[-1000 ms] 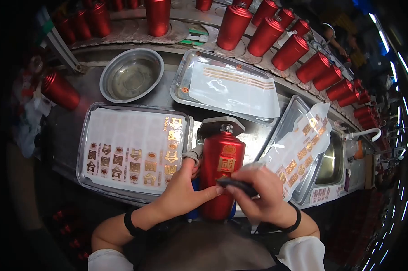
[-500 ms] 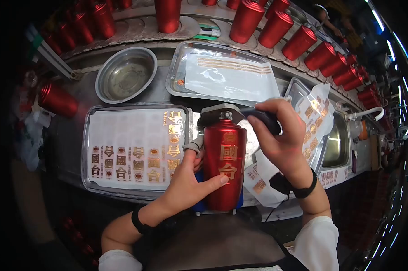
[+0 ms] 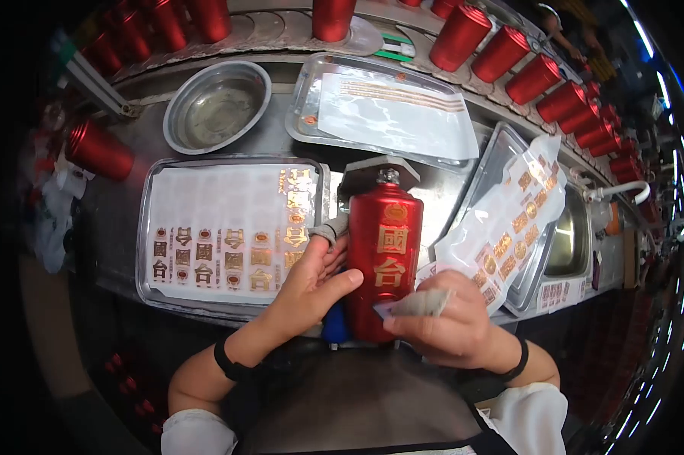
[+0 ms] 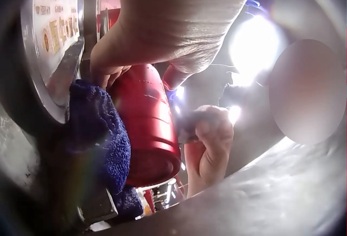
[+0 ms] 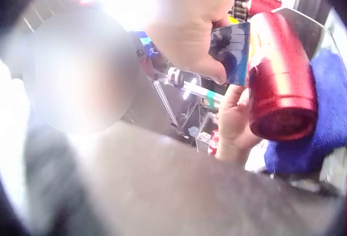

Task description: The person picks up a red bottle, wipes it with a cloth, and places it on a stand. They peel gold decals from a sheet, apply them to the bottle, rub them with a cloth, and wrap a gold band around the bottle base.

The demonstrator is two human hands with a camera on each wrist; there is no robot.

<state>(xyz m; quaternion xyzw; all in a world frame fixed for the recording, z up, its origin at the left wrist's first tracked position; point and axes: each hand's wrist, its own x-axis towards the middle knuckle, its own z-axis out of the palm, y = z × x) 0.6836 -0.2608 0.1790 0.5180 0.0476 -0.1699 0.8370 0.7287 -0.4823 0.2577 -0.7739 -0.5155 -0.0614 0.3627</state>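
Observation:
A red bottle (image 3: 387, 258) with gold characters down its front lies in front of me, its clear neck pointing away. My left hand (image 3: 304, 280) holds it from the left, thumb at its edge and fingers along its side; a grey cloth wrap (image 3: 331, 228) covers one finger. With my right hand (image 3: 455, 326) I pinch a dark, flat scraper (image 5: 236, 51), its edge right at the bottle's lower front. A beige wrap (image 3: 425, 303) shows on that hand. Blue cloth (image 4: 100, 133) lies against the bottle, and a grey support (image 3: 357, 178) stands behind its neck.
To the left lies a tray (image 3: 146, 250) of gold-character transfers. Beyond are a metal bowl (image 3: 176, 129) and a tray with striped sheets (image 3: 399, 110). A transfer sheet (image 3: 501, 250) covers a tray at right, beside a sink (image 3: 569, 243). Red bottles (image 3: 463, 38) line the conveyor.
My right hand swung from the bottle's front up beside its neck, then came back to its lower front with the scraper. My left thumb slid from the front to the left edge.

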